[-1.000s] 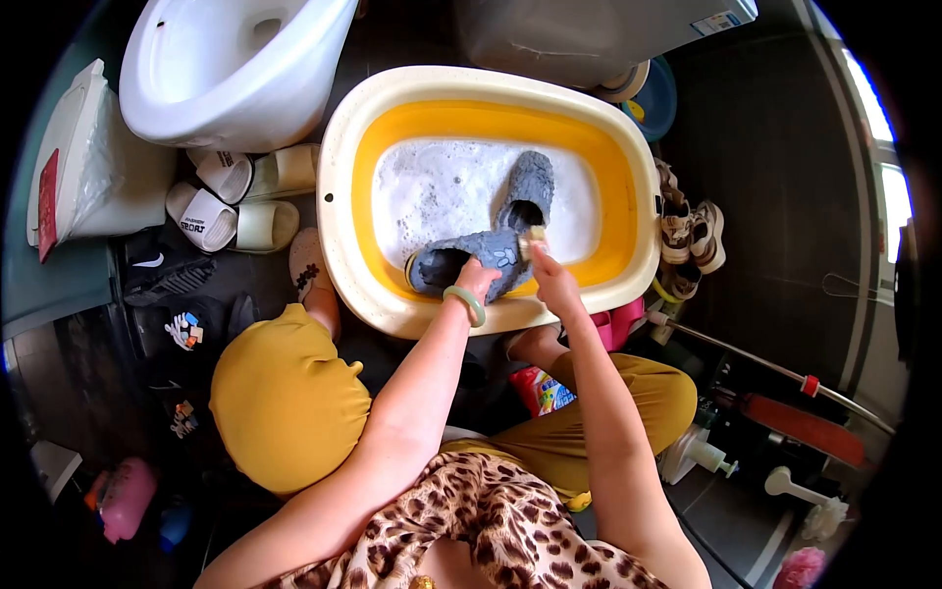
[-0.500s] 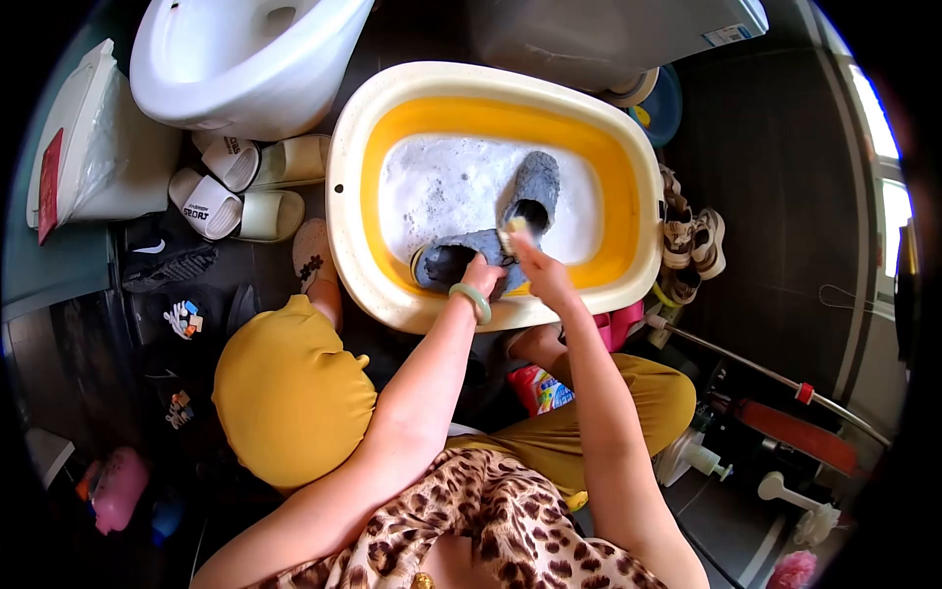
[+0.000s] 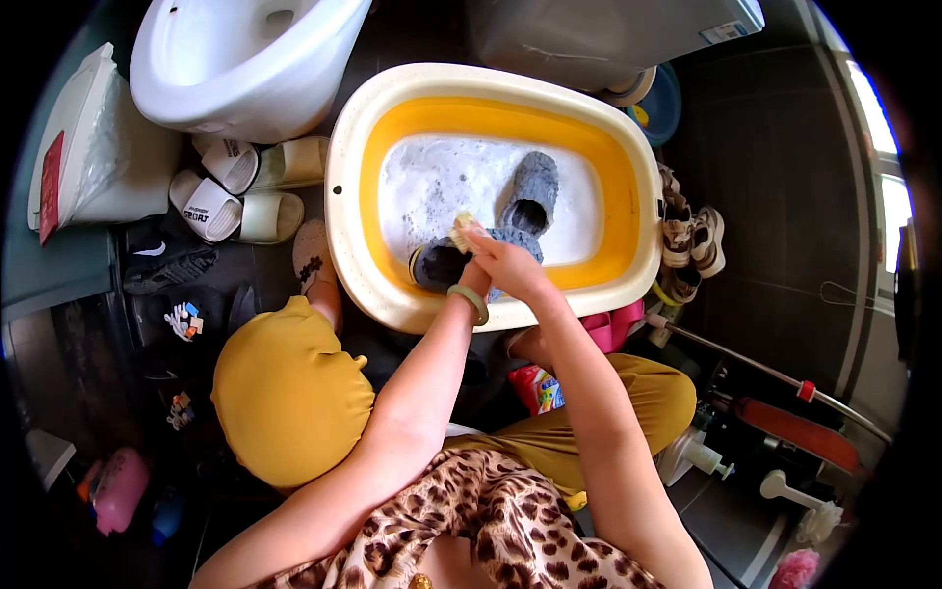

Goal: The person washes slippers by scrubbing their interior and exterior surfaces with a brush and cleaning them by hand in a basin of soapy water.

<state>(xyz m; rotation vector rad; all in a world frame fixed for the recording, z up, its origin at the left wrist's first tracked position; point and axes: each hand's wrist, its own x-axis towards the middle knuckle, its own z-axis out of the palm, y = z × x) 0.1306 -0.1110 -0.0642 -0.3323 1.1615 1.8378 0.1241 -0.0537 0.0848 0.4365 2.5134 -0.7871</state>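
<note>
A grey fuzzy slipper [image 3: 517, 239] lies tilted at the near side of the yellow-and-cream basin [image 3: 392, 118], its dark opening facing up. My left hand [image 3: 475, 279] is closed on this slipper, its fingers mostly covered by my other hand. Crossing above it, my right hand [image 3: 506, 265] grips a small scrub brush [image 3: 460, 232] with pale bristles, held at the slipper's upper edge near the opening. A second grey slipper [image 3: 537, 180] rests apart, farther back in the white suds [image 3: 422, 177]. A pale green bangle circles my left wrist.
Left of the basin are several slides [image 3: 214, 206], a toilet [image 3: 245, 79] and a lidded bin [image 3: 118, 167]. Sneakers [image 3: 692, 240] stand along the right side. A colourful packet [image 3: 537, 389] lies by my leg, and a metal pole [image 3: 756, 368] slants at right.
My right hand has swept the brush leftward along the slipper, from its right end toward the opening, and now overlaps my left hand. The second slipper has stayed in place.
</note>
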